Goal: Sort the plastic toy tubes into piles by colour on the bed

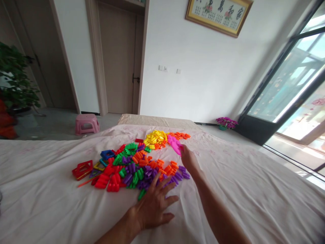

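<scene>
My left hand (157,201) lies with its fingers spread at the near edge of a heap of small plastic toy pieces, its fingertips by the purple pieces (149,176). Farther off, my right hand (187,156) is closed on a flat bright pink plastic piece (174,144) whose exact kind is too blurred to tell. That pink piece is beside the yellow pieces (155,138) and some orange pieces (180,135). Green pieces (131,148) and red pieces (114,183) make up the heap's left part.
Open-framed shapes, among them a red frame (84,167) and a blue frame (107,155), lie left of the heap. Everything rests on a wrinkled pale cloth (50,183). Beyond are a pink stool (87,124), a closed door (118,61) and purple potted flowers (226,122).
</scene>
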A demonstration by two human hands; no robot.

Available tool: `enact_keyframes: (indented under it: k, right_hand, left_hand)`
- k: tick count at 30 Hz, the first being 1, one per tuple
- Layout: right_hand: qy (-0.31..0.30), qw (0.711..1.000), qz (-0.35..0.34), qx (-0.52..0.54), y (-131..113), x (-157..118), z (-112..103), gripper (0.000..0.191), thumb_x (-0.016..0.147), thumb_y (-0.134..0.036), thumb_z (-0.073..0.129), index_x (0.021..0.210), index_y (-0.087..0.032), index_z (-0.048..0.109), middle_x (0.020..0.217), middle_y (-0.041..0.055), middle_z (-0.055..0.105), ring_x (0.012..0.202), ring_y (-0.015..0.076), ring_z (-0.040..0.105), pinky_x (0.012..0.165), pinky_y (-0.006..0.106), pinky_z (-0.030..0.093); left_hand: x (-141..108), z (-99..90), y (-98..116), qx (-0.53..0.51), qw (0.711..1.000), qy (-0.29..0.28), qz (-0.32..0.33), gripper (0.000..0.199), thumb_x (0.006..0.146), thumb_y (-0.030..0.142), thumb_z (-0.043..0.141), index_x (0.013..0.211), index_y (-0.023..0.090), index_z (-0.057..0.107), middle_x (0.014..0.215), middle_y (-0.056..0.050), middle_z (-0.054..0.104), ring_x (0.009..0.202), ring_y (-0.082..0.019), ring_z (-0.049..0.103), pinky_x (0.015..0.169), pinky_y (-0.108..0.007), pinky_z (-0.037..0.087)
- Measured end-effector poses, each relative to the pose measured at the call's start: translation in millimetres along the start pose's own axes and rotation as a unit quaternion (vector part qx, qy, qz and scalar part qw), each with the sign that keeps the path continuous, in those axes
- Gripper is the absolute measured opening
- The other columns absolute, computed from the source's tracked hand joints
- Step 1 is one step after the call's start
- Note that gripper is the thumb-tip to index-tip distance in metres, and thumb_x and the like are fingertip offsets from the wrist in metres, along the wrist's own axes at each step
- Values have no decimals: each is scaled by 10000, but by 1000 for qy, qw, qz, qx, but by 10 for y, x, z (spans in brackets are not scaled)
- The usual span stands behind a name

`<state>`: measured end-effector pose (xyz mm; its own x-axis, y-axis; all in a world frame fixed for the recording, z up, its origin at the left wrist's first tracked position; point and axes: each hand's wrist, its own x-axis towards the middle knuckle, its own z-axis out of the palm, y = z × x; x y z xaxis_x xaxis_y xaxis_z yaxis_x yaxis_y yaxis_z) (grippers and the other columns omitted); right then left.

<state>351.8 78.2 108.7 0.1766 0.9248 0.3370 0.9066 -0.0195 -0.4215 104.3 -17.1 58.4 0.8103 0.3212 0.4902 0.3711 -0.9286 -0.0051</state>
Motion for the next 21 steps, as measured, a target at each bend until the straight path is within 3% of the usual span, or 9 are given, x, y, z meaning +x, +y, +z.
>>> enact_keyframes:
  k: [3, 6, 8, 13, 15, 17, 21]
  right_hand:
    - [-4, 991, 94, -100, 538, -247, -168, 365, 1002, -237, 323, 1277, -174, 555, 1068, 137, 712, 937, 252, 671, 762, 314, 444]
    - [-35, 985, 93, -142, 708, -555, -118, 365, 983, -184, 333, 1260, -179, 571, 1078, 135, 707, 968, 254, 660, 788, 319, 443]
    - [-50, 987, 46, -147, 572, -733, -4, 380, 950, -135, 365, 1261, -188, 576, 1114, 130, 696, 1014, 255, 638, 835, 324, 443]
    - [-86, 990, -103, -51, -102, -912, 264, 401, 924, -113, 402, 1262, -219, 591, 1154, 99, 692, 1057, 236, 613, 875, 296, 451]
    - [-96, 987, -130, 13, -197, -800, 293, 349, 973, -197, 385, 1243, -224, 604, 1104, 87, 712, 987, 223, 643, 840, 288, 467]
    - [-84, 989, -111, 58, -86, -552, 265, 345, 1009, -293, 355, 1228, -222, 612, 1066, 80, 727, 929, 213, 669, 796, 282, 481]
    - [-6, 999, 39, -15, 579, 215, 65, 363, 1001, -298, 380, 1288, -205, 582, 1093, 81, 728, 966, 209, 679, 827, 278, 475]
  left_hand:
    - [63, 205, 75, -3, 999, -32, -7, 439, 914, 546, 478, 1247, 295, 616, 1450, -60, 536, 1461, -289, 287, 1198, -610, -4]
    - [94, 361, -3, 23, 998, -18, -57, 364, 943, 466, 471, 1211, 285, 639, 1399, -57, 583, 1447, -282, 312, 1188, -634, -26]
    - [104, 409, -85, 48, 995, 2, -82, 309, 954, 401, 477, 1181, 289, 654, 1405, -38, 581, 1440, -273, 326, 1194, -629, -8]
    - [65, 348, -277, 105, 977, 64, -173, 229, 939, 297, 526, 1100, 278, 688, 1422, -38, 572, 1409, -293, 384, 1190, -642, 72]
    - [22, 259, -354, 113, 965, 93, -217, 216, 922, 279, 555, 1084, 274, 697, 1389, -52, 601, 1386, -301, 418, 1183, -645, 108]
    - [-21, 159, -423, 119, 956, 116, -241, 211, 917, 265, 558, 1066, 267, 707, 1340, -64, 636, 1363, -302, 449, 1173, -647, 143]
    - [-67, 47, -499, 130, 950, 146, -242, 218, 915, 257, 540, 1038, 253, 720, 1292, -76, 666, 1324, -303, 491, 1150, -636, 209]
